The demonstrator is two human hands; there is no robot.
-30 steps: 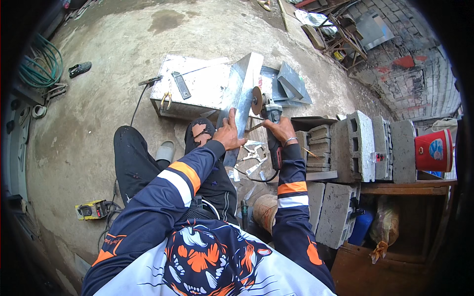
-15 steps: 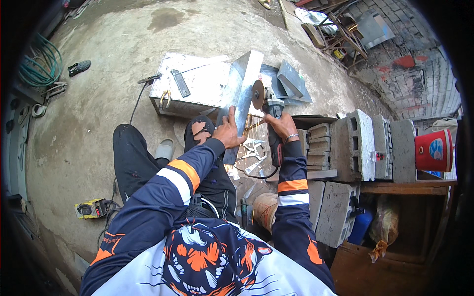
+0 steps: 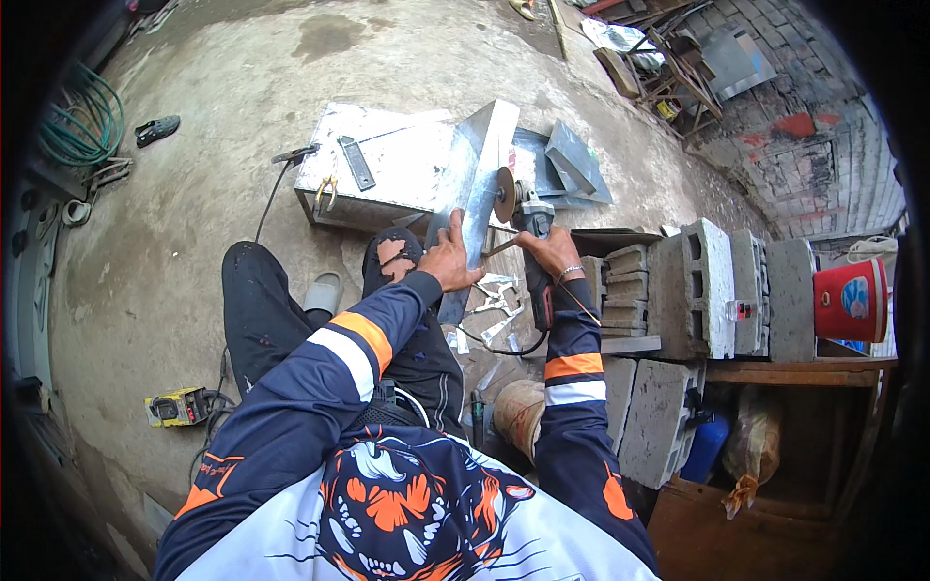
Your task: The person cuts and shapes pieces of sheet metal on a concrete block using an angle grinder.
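Observation:
My right hand (image 3: 552, 253) is wrapped round the body of an angle grinder (image 3: 538, 215), and its cord trails below. The thin disc (image 3: 505, 194) is at the right edge of a long folded piece of shiny sheet metal (image 3: 479, 155). That piece lies tilted, its far part over a metal-topped box (image 3: 397, 145) and its near end by my knee. With my left hand (image 3: 449, 258) I grip its near part, fingers stretched along the surface and thumb toward the right edge. Orange spark streaks show near my right wrist.
On the box lie a flat metal bar (image 3: 356, 163) and yellow-handled pliers (image 3: 326, 194). Locking clamps (image 3: 498, 295) sit on the floor between my legs and the blocks. Concrete blocks (image 3: 707, 286) line the right. Cut sheet pieces (image 3: 573, 160) lie beyond the grinder.
The grinder has shifted very slightly, its disc now appearing narrower and more edge-on. Spark streaks now reach toward my right wrist. My left hand stays on the sheet metal.

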